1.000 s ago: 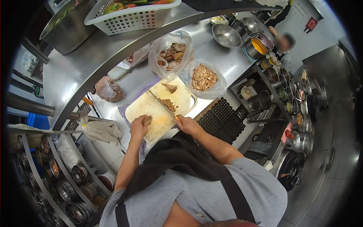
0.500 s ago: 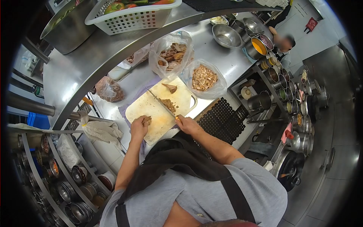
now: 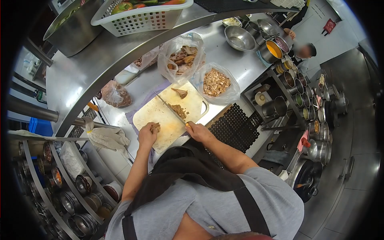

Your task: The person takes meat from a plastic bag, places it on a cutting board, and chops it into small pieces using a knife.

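Note:
My right hand (image 3: 197,132) is closed round the handle of a kitchen knife (image 3: 168,106), whose blade lies slanted across a cream cutting board (image 3: 144,117). My left hand (image 3: 147,137) is closed on a small brown piece of meat (image 3: 155,127) at the board's left side, away from the blade. Beside the blade's right side sits a pile of finely chopped brown meat (image 3: 179,111). Farther up the board is a larger pointed meat piece (image 3: 181,93). Behind the board, an open plastic bag (image 3: 163,64) contains big brown chunks; another bag (image 3: 235,87) has diced pieces.
A purple cloth (image 3: 130,116) shows under the board. To the left is a bagged brown mass (image 3: 116,94). A steel shelf (image 3: 120,50) overhangs the counter, bearing a white basket (image 3: 138,24). Pots and a steel bowl (image 3: 240,38) stand far right, near another person (image 3: 303,62).
My hands, the knife and the meat show almost no movement. The other person at the back right has shifted slightly, with a hand now raised near the pots.

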Tool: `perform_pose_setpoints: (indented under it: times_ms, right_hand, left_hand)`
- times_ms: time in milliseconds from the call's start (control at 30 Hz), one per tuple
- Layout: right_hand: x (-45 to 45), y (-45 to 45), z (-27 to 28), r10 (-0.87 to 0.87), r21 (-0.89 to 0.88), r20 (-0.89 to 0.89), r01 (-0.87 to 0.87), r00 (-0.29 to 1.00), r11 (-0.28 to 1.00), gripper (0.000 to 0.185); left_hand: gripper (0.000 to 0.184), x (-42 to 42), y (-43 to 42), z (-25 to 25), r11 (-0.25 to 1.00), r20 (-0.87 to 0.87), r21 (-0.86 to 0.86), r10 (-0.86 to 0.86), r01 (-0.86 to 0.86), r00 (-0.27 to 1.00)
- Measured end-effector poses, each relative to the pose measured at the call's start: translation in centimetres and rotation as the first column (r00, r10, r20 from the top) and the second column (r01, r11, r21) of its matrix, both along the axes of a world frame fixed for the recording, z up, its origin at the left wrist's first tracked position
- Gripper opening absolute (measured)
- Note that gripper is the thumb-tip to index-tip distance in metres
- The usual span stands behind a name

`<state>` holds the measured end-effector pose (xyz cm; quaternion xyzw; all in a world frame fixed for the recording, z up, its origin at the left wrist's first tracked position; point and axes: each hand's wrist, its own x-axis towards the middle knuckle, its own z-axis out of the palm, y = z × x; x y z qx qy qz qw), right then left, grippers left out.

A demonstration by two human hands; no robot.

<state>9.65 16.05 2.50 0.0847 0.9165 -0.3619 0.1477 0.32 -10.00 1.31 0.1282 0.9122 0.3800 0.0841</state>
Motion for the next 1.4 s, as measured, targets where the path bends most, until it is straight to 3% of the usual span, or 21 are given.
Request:
perform_pose_setpoints:
  times_ms: [967,1167,1233,1400]
  right_hand:
    - [0.0,0.1,-0.1,0.013,0.009,-0.018,-0.013,1.000,1.000,0.036]
    - [-0.1,0.1,0.1,0.010,0.004,0.001,-0.010,1.000,1.000,0.036]
    - [-0.1,0.0,0.3,0.003,-0.006,0.017,-0.003,1.000,1.000,0.037]
    - [-0.1,0.0,0.6,0.004,0.006,0.017,-0.004,1.000,1.000,0.037]
  left_hand:
    - [0.029,-0.1,0.2,0.4,1.000,0.082,-0.023,0.009,-0.007,0.997]
    - [0.024,0.1,0.4,0.3,0.998,0.067,0.042,0.033,-0.036,0.997]
    - [0.019,-0.2,0.1,-0.8,1.000,-0.047,0.021,0.011,-0.010,0.999]
    - [0.018,-0.3,0.3,0.1,0.999,-0.088,-0.037,-0.019,0.016,0.996]
